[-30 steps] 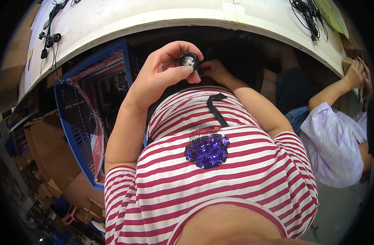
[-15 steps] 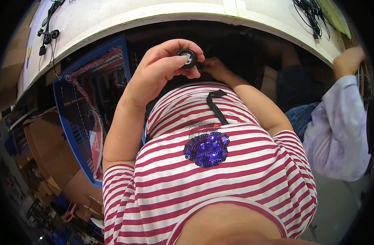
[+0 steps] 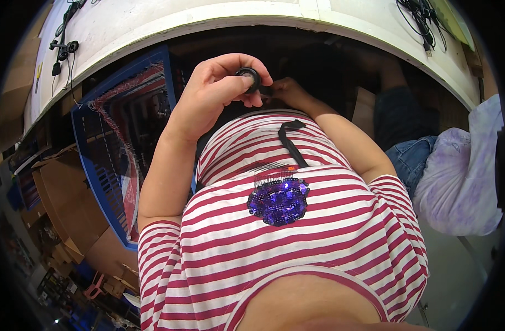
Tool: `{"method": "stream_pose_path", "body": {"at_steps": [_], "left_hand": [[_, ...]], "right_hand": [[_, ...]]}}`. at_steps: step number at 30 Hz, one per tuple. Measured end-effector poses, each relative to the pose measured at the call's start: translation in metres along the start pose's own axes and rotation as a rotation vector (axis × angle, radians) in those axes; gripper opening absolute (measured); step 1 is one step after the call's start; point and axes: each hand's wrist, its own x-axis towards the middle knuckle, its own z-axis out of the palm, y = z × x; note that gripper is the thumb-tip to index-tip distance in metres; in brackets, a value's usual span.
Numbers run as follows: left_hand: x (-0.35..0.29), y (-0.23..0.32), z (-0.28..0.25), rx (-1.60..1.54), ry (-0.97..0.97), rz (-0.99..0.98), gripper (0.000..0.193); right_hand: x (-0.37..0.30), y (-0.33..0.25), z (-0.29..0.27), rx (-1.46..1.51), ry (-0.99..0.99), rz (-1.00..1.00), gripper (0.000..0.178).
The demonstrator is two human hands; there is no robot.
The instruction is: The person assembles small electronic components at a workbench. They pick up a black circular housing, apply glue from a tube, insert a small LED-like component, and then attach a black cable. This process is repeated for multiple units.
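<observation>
A small black round piece with a thick glossy rim (image 3: 256, 80) sits pinched between thumb and curled fingers in the grip of the left hand (image 3: 216, 91), its outline taller than wide. Just right of the piece and slightly lower is the right hand (image 3: 291, 92), fingers bunched in shadow; whether its grip holds anything, I cannot tell. Beyond the piece runs a white, curved-looking surface (image 3: 208, 17).

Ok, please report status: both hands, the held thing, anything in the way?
Left hand: grip closed on round black object. Right hand close by, grip shadowed, cannot tell. White table beyond both hands, not between them.
</observation>
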Motion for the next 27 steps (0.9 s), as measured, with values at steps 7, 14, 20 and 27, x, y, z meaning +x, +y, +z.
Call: {"method": "stream_pose_path", "body": {"at_steps": [7, 14, 20, 27], "left_hand": [[0.003, -0.003, 0.002, -0.169, 0.0, 0.039, 0.036], [-0.01, 0.013, -0.012, 0.236, 0.144, 0.241, 0.039], [-0.022, -0.002, -0.043, -0.072, 0.118, 0.526, 0.042], [-0.027, -0.05, -0.035, 0.018, 0.204, 0.415, 0.05]], "right_hand": [[0.002, 0.002, 0.003, 0.016, -0.012, 0.088, 0.018], [-0.014, -0.039, -0.002, -0.615, -0.052, -0.02, 0.025], [-0.037, -0.21, -0.024, -0.392, -0.176, -0.199, 0.02], [0.103, -0.272, -0.056, -0.965, 0.544, -0.672, 0.025]]}}
